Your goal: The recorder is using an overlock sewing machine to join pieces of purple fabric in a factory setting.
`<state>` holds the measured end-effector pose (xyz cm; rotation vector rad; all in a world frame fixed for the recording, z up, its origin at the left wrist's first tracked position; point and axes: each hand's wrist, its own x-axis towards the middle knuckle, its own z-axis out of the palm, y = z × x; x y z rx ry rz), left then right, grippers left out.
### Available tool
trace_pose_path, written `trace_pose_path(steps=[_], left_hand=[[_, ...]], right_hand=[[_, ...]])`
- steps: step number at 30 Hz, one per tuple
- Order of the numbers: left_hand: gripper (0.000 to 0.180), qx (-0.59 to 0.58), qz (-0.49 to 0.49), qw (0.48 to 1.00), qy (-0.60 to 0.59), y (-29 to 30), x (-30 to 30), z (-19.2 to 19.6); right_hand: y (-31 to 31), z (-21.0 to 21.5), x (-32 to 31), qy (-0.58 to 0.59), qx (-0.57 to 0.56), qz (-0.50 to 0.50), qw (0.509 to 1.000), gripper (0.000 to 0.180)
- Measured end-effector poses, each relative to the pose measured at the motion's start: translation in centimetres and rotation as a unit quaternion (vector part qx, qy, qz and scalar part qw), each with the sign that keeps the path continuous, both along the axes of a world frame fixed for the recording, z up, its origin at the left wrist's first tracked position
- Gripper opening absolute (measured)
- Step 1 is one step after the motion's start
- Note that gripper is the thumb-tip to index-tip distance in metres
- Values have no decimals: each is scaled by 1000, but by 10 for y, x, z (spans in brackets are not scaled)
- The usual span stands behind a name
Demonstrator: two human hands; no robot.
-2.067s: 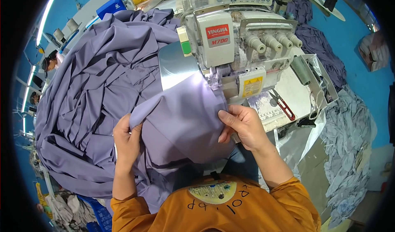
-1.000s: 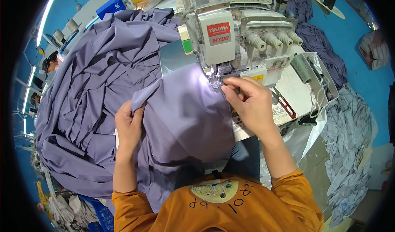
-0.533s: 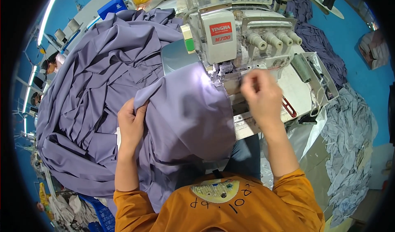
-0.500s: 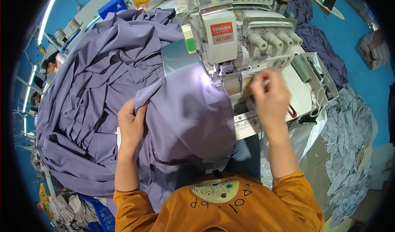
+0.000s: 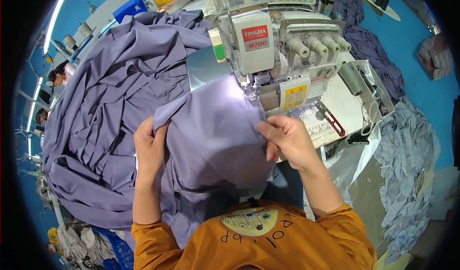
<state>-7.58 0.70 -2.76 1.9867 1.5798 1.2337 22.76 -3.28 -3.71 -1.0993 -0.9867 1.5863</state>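
Observation:
A lavender-grey fabric piece [image 5: 215, 126] lies in front of the white industrial sewing machine [image 5: 268, 45], its top edge lit near the needle area. My left hand [image 5: 149, 143] pinches a fold of this fabric at its left side. My right hand [image 5: 285, 138] grips the fabric's right edge just below the machine's yellow-labelled front. Both forearms come up from my orange sleeves at the bottom.
A large heap of the same lavender-grey cloth [image 5: 110, 112] fills the left side. Red-handled scissors [image 5: 330, 119] lie on the white table right of the machine. Pale grey scraps [image 5: 407, 160] pile at the right. Other people sit at far left and top.
My right hand had reached right toward the scissors area and has now come back to the fabric's right edge. My left hand kept its hold on the fold.

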Motion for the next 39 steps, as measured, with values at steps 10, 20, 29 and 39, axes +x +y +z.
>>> trace_pose_path(steps=[10,20,29,39], left_hand=[[13,-8,19,1000,-21,6,0,6],[15,54,4,998,15,36,3,31],[17,94,21,994,42,72,6,48],[20,119,26,991,57,103,2,54]], right_hand=[[2,-5,0,32,20,27,999,28],[1,-3,0,48,21,39,998,26],[1,-2,-3,42,15,26,999,23],[1,-1,-5,61,4,9,998,18]])
